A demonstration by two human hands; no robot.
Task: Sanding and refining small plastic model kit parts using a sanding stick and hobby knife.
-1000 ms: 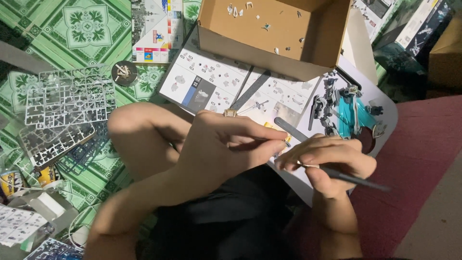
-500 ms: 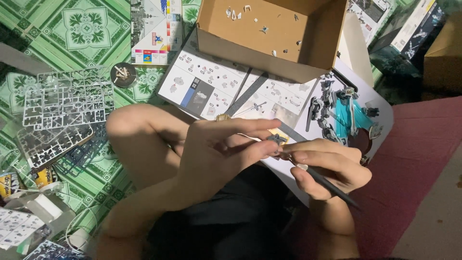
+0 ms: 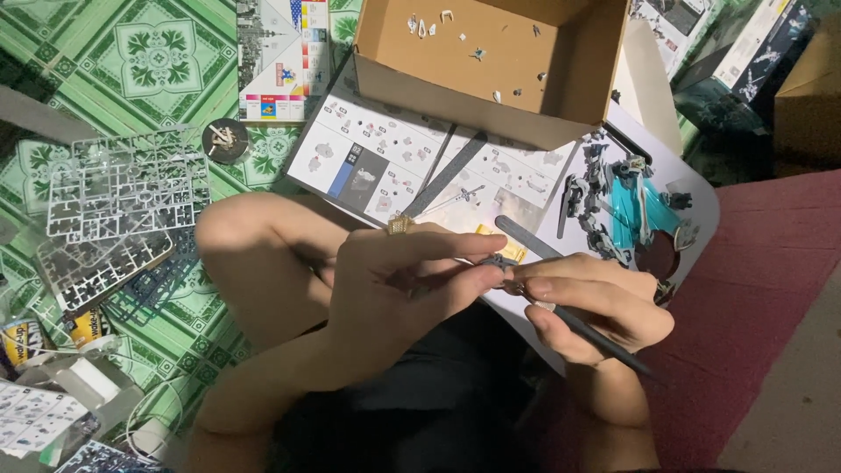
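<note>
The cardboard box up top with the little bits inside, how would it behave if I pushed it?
The cardboard box looks light, holding only a few small plastic bits, so it would probably slide easily. It rests partly on the instruction sheet, which might shift too. The bits would likely scatter.

hands drawn together

our right hand (image 3: 596,307) has slid in until it touches our left hand (image 3: 412,280), and the dark tool (image 3: 583,333) we held flat now tilts steeply toward the small grey part (image 3: 498,261).
</note>
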